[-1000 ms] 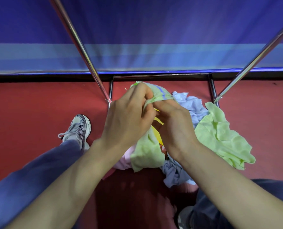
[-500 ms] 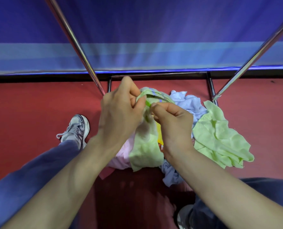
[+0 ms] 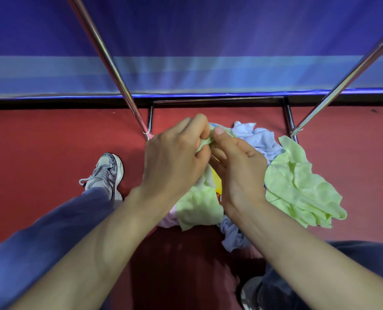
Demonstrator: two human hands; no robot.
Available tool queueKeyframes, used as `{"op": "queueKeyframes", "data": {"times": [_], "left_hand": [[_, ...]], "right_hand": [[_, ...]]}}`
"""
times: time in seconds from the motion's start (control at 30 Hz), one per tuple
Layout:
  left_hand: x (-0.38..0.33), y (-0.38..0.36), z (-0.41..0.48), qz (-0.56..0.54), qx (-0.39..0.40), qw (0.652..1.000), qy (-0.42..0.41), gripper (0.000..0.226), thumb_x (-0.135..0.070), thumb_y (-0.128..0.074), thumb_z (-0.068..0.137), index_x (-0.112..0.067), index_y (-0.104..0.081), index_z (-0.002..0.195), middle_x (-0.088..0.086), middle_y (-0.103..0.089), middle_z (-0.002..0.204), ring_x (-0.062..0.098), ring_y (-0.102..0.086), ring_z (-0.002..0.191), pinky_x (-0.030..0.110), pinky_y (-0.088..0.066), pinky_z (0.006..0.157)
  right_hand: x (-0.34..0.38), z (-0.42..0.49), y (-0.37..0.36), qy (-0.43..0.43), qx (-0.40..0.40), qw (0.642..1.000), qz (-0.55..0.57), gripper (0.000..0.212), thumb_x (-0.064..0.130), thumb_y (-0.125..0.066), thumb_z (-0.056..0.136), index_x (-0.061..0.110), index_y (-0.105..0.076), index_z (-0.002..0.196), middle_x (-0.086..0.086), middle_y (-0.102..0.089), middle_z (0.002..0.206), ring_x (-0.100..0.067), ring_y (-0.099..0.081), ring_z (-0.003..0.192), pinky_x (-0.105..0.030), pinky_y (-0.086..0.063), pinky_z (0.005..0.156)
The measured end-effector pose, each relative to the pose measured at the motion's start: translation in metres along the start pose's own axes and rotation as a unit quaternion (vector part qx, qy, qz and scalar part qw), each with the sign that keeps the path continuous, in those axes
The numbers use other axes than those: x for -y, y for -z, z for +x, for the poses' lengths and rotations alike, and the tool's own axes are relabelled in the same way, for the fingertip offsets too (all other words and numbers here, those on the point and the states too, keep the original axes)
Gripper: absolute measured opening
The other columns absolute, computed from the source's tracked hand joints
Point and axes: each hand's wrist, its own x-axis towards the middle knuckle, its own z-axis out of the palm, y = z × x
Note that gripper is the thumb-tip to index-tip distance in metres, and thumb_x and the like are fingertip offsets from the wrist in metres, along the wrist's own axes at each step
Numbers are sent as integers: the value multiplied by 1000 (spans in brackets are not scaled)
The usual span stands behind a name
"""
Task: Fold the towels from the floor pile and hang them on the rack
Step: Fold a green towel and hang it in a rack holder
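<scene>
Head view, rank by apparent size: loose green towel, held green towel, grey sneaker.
1. loose green towel
2. held green towel, partly hidden by left hand and right hand, so unsure
3. grey sneaker

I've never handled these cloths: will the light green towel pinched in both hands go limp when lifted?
Probably limp: the held green towel sags in soft folds below the left hand and right hand pinching its edge. Likely light too, since fingertip pinches alone seem to carry it.
</scene>
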Motion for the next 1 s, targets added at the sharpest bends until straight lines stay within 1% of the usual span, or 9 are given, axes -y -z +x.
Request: {"op": "queueKeyframes", "data": {"times": [0.07, 0.13, 0.2, 0.37, 0.5, 0.57, 0.67, 0.83, 1.0], "left_hand": [[-3, -5, -3, 2, 11, 1000, -8, 15, -15, -62, 72, -16, -55, 85, -5, -50, 72, 34, -56, 63, 41, -47, 49], [-2, -11, -5, -27, 17, 999, 0, 19, -13, -62, 71, -16, -54, 87, -10, -44, 73, 33, -55, 64, 41, -48, 51], [-1, -18, -8, -59, 12, 998, 24, 23, -10, -64, 69, -14, -52, 89, -13, -42, 75, 30, -53, 65, 42, -47, 52], [11, -26, -3, -84, -10, 993, 77, 27, -3, -66, 63, -11, -53, 86, -10, -44, 73, 31, -53, 66, 44, -47, 57], [20, -8, 11, -60, -86, 989, 103, 23, -6, -67, 66, -16, -54, 83, -9, -48, 77, 21, -50, 67, 41, -44, 59], [20, -1, 12, -40, -98, 991, 86, 21, -7, -63, 68, -16, -54, 84, -10, -46, 80, 24, -51, 69, 41, -44, 57], [19, -5, 5, -49, -70, 995, 60, 19, -6, -62, 70, -12, -53, 85, -11, -42, 78, 28, -51, 69, 46, -45, 55], [3, -13, -3, -100, -41, 992, 66, 17, -15, -63, 77, -13, -47, 83, -9, -42, 64, 32, -53, 61, 45, -44, 53], [-7, -5, -5, -138, -82, 984, 73, 12, -16, -58, 74, -14, -46, 77, -8, -39, 55, 21, -44, 51, 43, -44, 51]], "right_hand": [[0, 3, 1, -3, -11, 1000, -8, 20, 8, -74, 85, -3, -65, 71, -11, -57, 67, -20, -54, 65, -34, -52, 69], [1, 6, 0, 13, -23, 999, -22, 27, 2, -72, 84, 7, -58, 61, -6, -50, 58, -16, -47, 57, -33, -48, 65], [5, 8, -1, 45, -36, 998, -39, 31, -1, -69, 84, 9, -55, 59, -3, -47, 55, -13, -44, 54, -31, -46, 63], [29, 9, -7, 145, -45, 987, -44, 30, -3, -68, 85, 8, -55, 61, 4, -46, 49, -15, -44, 55, -35, -51, 66], [47, 5, -10, 204, -20, 978, -44, 32, -1, -67, 89, 6, -53, 61, 8, -48, 48, -10, -48, 51, -35, -54, 63], [51, 1, -10, 235, -3, 970, -62, 32, 0, -68, 90, 7, -54, 62, 9, -50, 49, -8, -50, 52, -41, -56, 65], [53, -4, -13, 275, 17, 957, -87, 29, 2, -68, 90, 7, -56, 65, 10, -54, 51, -7, -52, 51, -49, -58, 67], [52, -8, -15, 288, 21, 954, -86, 28, 3, -69, 91, 8, -57, 67, 7, -52, 55, -9, -51, 54, -39, -60, 66], [58, -6, -14, 313, 35, 945, -83, 27, 2, -68, 91, 8, -57, 68, 7, -55, 55, -11, -54, 54, -37, -57, 63]]}}
